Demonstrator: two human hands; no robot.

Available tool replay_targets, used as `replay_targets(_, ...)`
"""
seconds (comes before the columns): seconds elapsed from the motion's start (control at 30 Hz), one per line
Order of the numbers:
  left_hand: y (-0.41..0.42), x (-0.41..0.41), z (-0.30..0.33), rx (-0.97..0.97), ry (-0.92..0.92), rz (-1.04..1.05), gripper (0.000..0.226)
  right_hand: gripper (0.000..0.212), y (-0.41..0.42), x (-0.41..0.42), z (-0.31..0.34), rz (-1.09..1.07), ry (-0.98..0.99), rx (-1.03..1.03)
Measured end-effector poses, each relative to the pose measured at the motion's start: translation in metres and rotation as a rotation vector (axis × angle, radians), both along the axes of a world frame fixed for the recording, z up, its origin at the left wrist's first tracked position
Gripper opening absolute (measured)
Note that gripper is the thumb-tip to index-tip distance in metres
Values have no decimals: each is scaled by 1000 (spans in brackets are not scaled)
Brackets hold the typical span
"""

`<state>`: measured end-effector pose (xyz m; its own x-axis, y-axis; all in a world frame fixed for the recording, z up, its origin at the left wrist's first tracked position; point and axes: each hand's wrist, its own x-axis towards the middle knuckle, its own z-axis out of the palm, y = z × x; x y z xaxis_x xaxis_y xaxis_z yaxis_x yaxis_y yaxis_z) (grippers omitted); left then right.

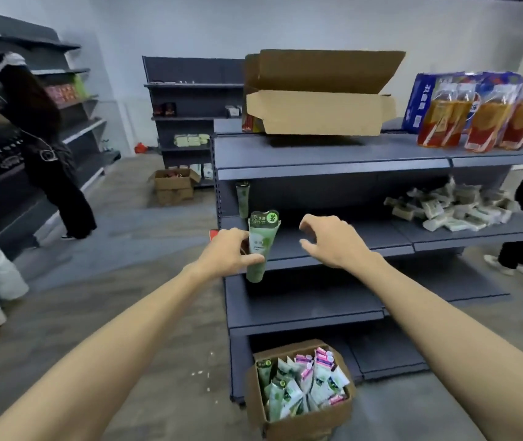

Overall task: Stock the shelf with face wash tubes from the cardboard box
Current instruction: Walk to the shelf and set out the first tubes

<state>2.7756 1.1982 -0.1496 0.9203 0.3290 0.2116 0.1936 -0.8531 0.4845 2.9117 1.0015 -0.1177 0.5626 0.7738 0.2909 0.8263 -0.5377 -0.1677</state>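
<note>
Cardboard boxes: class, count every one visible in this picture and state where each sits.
3. One open cardboard box on the top shelf, one box of tubes on the floor below the hands, one far box on the floor by the back shelving. Others may be hidden.

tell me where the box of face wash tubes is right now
In the head view the cardboard box sits on the floor at bottom centre, against the shelf unit's lowest shelf, below both hands.

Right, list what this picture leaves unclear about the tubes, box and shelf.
- Head view: print on the held tube is too small to read, and left-hand fingers cover part of it.
- Tubes deep in the floor box are hidden by those on top.
- Shelf back lies in shadow.
</note>
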Motion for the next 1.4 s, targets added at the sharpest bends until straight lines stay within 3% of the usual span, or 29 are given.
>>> replay_targets(0.43, 118, 110, -88, -122, -14, 100, 21, 31, 122, 104, -80, 9, 120, -60)
replay_targets(0.7, 149, 179, -127, -222, 14, 220, 26, 48, 160, 160, -132, 39, 245, -124)
replay_targets(0.87, 178, 226, -152, -231, 40, 282, 29, 49, 199, 209, -173, -26, 312, -33)
replay_targets(1.13, 236, 298, -163, -220, -36, 357, 29, 38, 263, 280, -224, 38, 346, 345)
replay_targets(1.27, 258, 316, -168, -184, -38, 380, 27, 34, 286, 303, -239, 79, 286, 362)
replay_targets(1.4, 269, 322, -171, -157, -62, 380, 23, 30, 298, 312, -250, 108, 107, 299)
